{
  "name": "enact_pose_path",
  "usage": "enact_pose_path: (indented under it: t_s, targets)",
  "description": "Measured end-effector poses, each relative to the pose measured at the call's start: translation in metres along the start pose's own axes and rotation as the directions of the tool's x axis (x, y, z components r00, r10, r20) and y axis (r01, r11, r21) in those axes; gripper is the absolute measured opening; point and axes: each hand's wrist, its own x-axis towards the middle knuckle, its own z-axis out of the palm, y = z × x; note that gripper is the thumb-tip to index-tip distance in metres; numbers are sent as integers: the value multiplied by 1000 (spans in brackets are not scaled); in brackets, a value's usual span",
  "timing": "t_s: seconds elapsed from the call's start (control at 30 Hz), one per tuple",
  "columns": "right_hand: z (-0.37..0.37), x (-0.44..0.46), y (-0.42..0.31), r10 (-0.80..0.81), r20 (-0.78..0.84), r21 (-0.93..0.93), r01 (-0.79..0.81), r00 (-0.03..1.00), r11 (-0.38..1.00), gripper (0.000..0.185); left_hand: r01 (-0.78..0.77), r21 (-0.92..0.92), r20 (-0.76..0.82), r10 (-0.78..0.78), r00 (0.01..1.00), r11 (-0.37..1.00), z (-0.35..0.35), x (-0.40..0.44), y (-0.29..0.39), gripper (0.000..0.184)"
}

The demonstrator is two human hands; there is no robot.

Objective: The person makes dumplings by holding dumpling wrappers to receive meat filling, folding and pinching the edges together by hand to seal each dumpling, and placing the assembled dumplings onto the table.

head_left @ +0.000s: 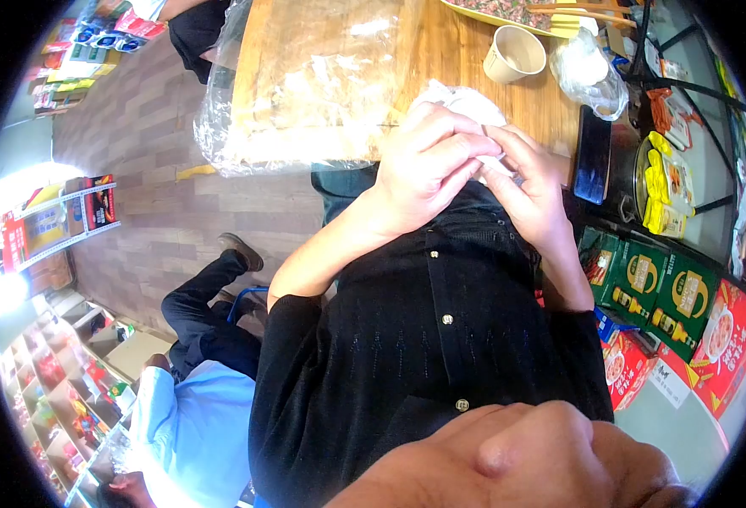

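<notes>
My left hand [430,165] and my right hand [527,179] meet at the table's near edge, above my lap. Between their closed fingertips is a small white dough wrapper [511,172], mostly covered by the fingers. Just beyond the left hand lies a pale white pile [474,103] that looks like more wrappers, partly hidden. A yellow-edged dish of minced filling [508,12] is at the far side, with wooden chopsticks [589,10] across it. A paper cup [515,55] stands upright nearer to me.
Clear plastic sheeting [297,93] covers the wooden table's left part. To the right are a knotted plastic bag [590,72], a black phone [593,157], yellow packets [667,186] and green boxes [644,284]. A person in a light blue shirt [199,423] sits behind at left.
</notes>
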Motion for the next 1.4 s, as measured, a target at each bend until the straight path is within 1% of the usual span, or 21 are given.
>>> enact_pose_path:
  t_s: [0.07, 0.17, 0.23, 0.3, 0.37, 0.43, 0.53, 0.6, 0.63, 0.7, 0.73, 0.77, 0.9, 0.93, 1.1, 1.13, 1.2, 1.23, 1.3, 1.37, 1.4]
  targets:
    - [3, -1, -7, 74, 16, 45, -75, 997, 996, 27, -44, 27, 10, 44, 999, 999, 1, 0, 1, 23]
    - [8, -1, -11, 173, 40, 130, -177, 984, 976, 28, -14, 24, -123, 16, 992, 1000, 4, -5, 5, 25]
    - [10, -2, -9, 202, 48, 171, -207, 978, 963, 28, 180, -214, -296, -239, 925, 960, 8, -18, 10, 25]
    - [13, -1, -5, -52, -53, -33, 50, 997, 998, 30, 199, -235, -304, -266, 915, 951, 8, -27, 12, 25]
    - [18, -3, -1, -1, -91, 66, 7, 996, 998, 31, 285, -577, -180, -460, 869, 766, 8, -34, 17, 23]
    - [23, -5, 3, 52, -118, 171, -31, 992, 985, 32, 337, -500, -91, -435, 896, 798, 3, -39, 11, 22]
    - [29, -7, 10, 82, -100, 242, -55, 992, 969, 36, 283, -139, -104, -298, 949, 949, -1, -35, 5, 30]
    - [35, -12, 16, 339, -61, 709, -198, 939, 677, 38, 322, -197, -190, -358, 914, 926, 5, -34, 2, 36]
    - [35, -11, 16, 338, -62, 709, -197, 939, 677, 38, 353, -257, -270, -417, 868, 900, 6, -33, 1, 41]
    - [34, -10, 14, 336, -71, 784, -156, 939, 601, 40, 415, -290, -197, -479, 856, 862, 1, -30, -2, 45]
    - [34, -11, 16, 335, -71, 784, -155, 940, 602, 40, 515, -614, 1, -651, 759, 598, -1, -29, -5, 43]
    - [33, -12, 18, 327, -66, 773, -159, 943, 614, 40, 550, -807, 253, -714, 653, 216, -3, -28, -7, 41]
    - [33, -11, 15, 344, -47, 803, -169, 938, 572, 39, 541, -833, 310, -708, 634, 120, -6, -34, -17, 23]
    - [32, -11, 18, 342, -46, 803, -169, 938, 572, 39, 539, -833, 308, -709, 635, 121, -6, -33, -16, 23]
    - [22, -17, 23, 299, -37, 660, -201, 954, 723, 35, 544, -711, 138, -669, 730, 446, -11, -21, -5, 12]
    - [21, -15, 21, 299, -36, 661, -201, 954, 723, 35, 544, -711, 138, -669, 730, 447, -12, -18, -3, 12]
    - [17, -12, 13, 183, -32, 470, -147, 983, 871, 33, 509, -587, 63, -592, 804, 629, -14, -15, 1, 13]
    - [16, -11, 11, 186, -34, 470, -148, 982, 870, 33, 511, -587, 66, -592, 803, 628, -14, -15, 0, 13]
    - [14, -9, 9, 237, 110, 460, -261, 965, 849, 34, 408, -394, 63, -418, 906, 824, -14, -15, -1, 14]
    - [14, -7, 8, 246, 158, 460, -292, 956, 838, 32, 417, -351, 77, -418, 905, 839, -13, -11, 3, 16]
    - [15, -8, 10, 247, 173, 469, -301, 953, 831, 31, 327, -273, 75, -319, 945, 905, -13, -10, 2, 19]
